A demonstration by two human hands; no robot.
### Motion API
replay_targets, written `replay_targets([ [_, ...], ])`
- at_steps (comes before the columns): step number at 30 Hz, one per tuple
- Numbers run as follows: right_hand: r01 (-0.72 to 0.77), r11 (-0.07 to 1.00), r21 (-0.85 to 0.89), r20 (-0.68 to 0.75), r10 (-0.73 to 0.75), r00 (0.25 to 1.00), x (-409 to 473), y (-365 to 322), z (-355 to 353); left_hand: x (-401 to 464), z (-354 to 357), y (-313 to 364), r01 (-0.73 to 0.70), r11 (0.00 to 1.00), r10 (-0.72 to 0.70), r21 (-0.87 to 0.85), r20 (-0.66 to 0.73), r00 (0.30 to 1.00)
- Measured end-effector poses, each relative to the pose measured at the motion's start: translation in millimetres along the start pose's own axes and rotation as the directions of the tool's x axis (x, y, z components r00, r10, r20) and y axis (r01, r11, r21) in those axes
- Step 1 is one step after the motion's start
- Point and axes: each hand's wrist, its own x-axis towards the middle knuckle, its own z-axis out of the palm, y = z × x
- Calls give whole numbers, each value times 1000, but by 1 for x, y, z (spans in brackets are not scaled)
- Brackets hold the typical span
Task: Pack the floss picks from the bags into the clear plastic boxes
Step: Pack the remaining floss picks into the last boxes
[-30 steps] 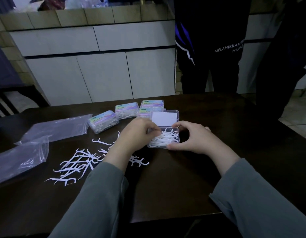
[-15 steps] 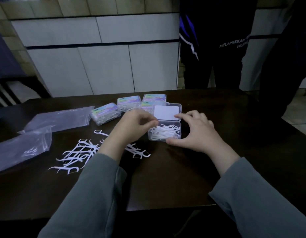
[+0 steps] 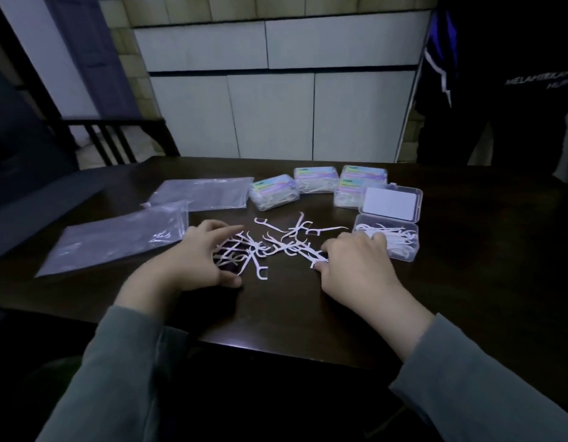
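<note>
Left hand: my left hand lies at 9 o'clock of the loose picks, fingers spread and lightly bent over the white tangle, thumb on the desk; I judge it is fencing them in so they can be raked together, with nothing gripped.
Right hand: my right hand sits at 3 o'clock of the pile, fingertips pressing on picks at its edge; I cannot tell whether any pick is pinched.
Floss picks: the floss picks lie scattered flat on the desk between both hands.
Open box: the open box stands just beside my right hand at 2 o'clock, lid folded back, partly filled; kept close, I judge, for short carries.
Closed boxes: four closed boxes cluster at 12 o'clock, apparently already packed and set out of the way.
Bags: two plastic bags lie flat at 10 o'clock, looking nearly empty.
</note>
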Motion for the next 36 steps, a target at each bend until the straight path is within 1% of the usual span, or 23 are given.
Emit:
replay_targets([
  [3,32,998,61,12,-33,999,11,-8,2,0,0,-10,74,997,-74,15,-1,997],
  [5,71,991,114,26,-74,997,18,-11,0,3,4,-10,69,998,-69,1,-12,998],
  [8,92,990,109,75,-101,992,28,-6,-8,9,9,-5,-5,999,3,-33,-69,998],
  [10,69,993,95,138,-82,987,36,-2,-12,12,14,-2,-62,997,56,-54,-115,992],
  [13,10,972,235,222,-63,973,50,-1,-11,15,24,2,-141,984,117,-106,-202,972],
  [14,20,966,257,225,-80,971,54,-1,-11,15,27,2,-160,981,132,-107,-236,963],
  [16,76,967,244,193,-125,973,61,-4,-9,14,31,-1,-173,984,153,-38,-307,939],
  [18,145,968,207,133,-174,976,66,-5,-9,11,30,-5,-147,988,154,47,-380,912],
  [19,166,967,192,120,-190,974,69,-5,-10,9,29,-7,-112,992,128,63,-392,911],
  [22,166,977,132,171,-187,967,74,-4,-6,3,29,-16,-6,999,25,52,-370,929],
  [24,154,980,128,186,-176,967,75,-4,0,1,30,-20,13,999,7,46,-396,918],
  [27,152,969,193,118,-176,977,72,-6,5,2,33,-18,-33,999,41,27,-461,887],
  [30,149,958,244,95,-177,980,67,-10,5,4,32,-14,-114,993,101,-4,-441,892],
  [33,140,967,211,75,-159,984,61,-10,3,5,27,-15,-165,986,154,6,-386,909],
  [36,138,983,125,125,-153,980,51,-13,-1,4,23,-15,-214,977,201,-9,-310,929],
])
